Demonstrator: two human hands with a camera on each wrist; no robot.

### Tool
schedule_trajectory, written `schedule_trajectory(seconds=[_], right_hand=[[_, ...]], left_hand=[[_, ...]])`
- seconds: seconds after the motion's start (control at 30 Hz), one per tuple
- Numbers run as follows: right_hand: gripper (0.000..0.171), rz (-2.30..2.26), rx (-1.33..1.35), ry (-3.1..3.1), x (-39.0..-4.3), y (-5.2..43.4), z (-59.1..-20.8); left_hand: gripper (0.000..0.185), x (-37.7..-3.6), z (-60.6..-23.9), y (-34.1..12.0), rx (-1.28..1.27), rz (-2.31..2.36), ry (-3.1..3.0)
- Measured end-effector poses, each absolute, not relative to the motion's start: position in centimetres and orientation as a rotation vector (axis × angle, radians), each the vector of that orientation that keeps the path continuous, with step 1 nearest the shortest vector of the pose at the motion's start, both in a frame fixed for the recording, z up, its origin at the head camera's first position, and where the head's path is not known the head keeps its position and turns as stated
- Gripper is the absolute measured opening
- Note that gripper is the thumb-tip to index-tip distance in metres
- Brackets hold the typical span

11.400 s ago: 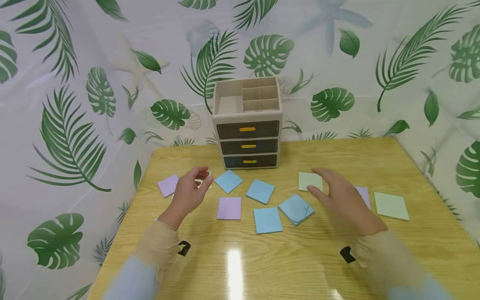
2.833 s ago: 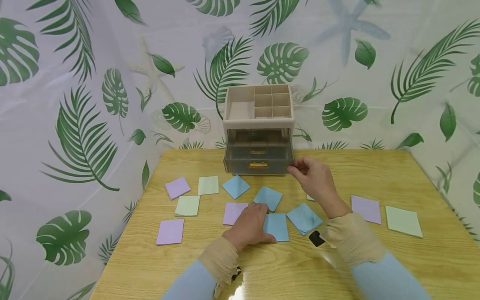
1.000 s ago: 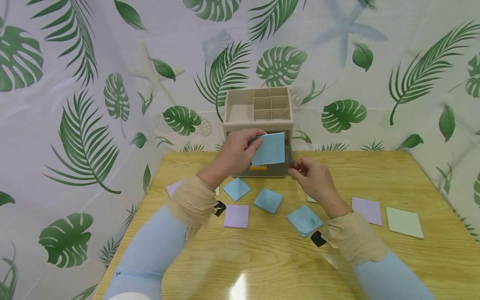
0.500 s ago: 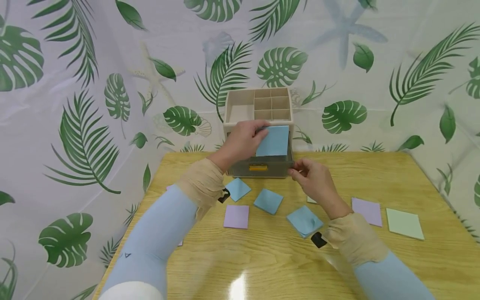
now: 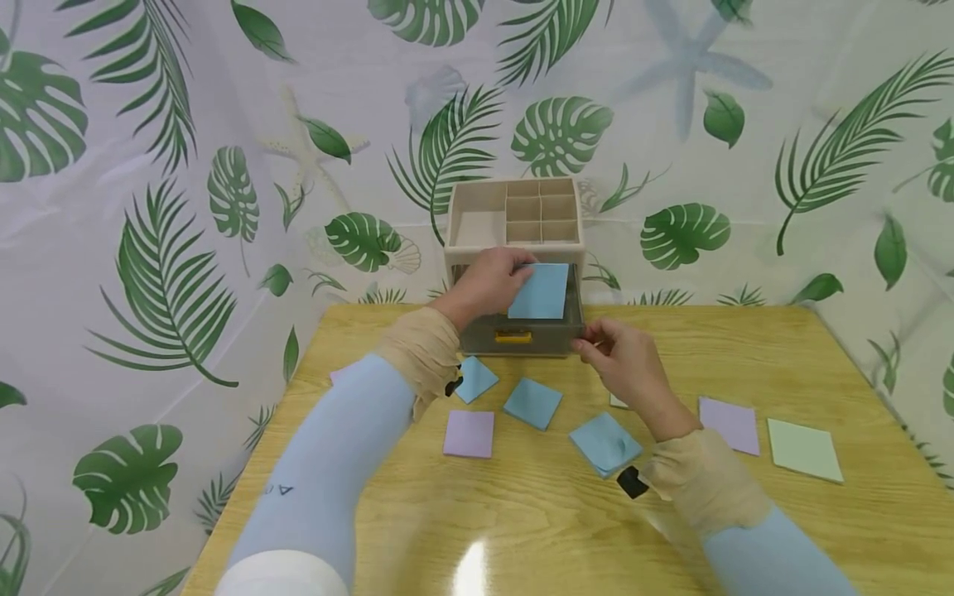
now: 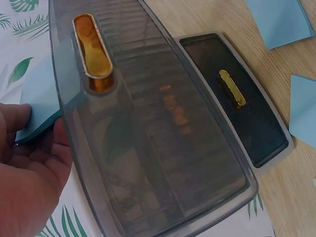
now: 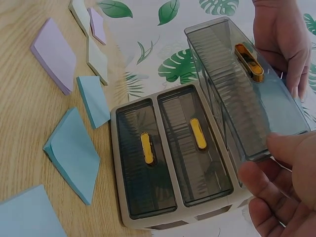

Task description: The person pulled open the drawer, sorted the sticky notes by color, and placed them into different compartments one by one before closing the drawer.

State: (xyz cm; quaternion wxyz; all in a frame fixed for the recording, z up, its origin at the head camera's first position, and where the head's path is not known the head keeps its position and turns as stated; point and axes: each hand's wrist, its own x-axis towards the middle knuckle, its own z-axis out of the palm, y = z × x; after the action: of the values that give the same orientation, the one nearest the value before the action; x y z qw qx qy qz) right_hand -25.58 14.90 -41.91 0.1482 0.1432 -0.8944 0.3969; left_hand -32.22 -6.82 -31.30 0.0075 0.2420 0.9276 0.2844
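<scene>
Left hand [image 5: 488, 281]: grip clamped on blue note pad [image 5: 542, 293], 10 o'clock side. Pad is over or partly in the pulled-out top drawer [image 5: 550, 341]; contact unclear. Right hand [image 5: 626, 361]: grip pinching the drawer's 4 o'clock corner. Pad likely light, bendy, not fragile; pinch 1 edge, full thickness. Drawer probably stiff, slick plastic.

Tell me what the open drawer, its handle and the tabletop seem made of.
Drawer: probably smoky plastic, glossy; the blue notepad shows through.
Handle: metal or coated plastic; it gleams gold.
Tabletop: wood or laminate, glossy; grain and glare show.
</scene>
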Motion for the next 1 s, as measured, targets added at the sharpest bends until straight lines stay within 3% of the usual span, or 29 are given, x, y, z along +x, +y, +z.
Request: schedule_trajectory(seconds=[0.67,1.0], right_hand=[[0.014,1.113,0.431,-2.549,-25.7,14.9,-42.1],[0.014,1.12,0.416,-2.564,-25.6,14.8,-42.0]], left_hand=[[0.031,-33.6,-32.4,-5.5,0.766,0.677,2.822],[0.03,-34.1,-33.2,-5.8,0.618,0.895,2.621]])
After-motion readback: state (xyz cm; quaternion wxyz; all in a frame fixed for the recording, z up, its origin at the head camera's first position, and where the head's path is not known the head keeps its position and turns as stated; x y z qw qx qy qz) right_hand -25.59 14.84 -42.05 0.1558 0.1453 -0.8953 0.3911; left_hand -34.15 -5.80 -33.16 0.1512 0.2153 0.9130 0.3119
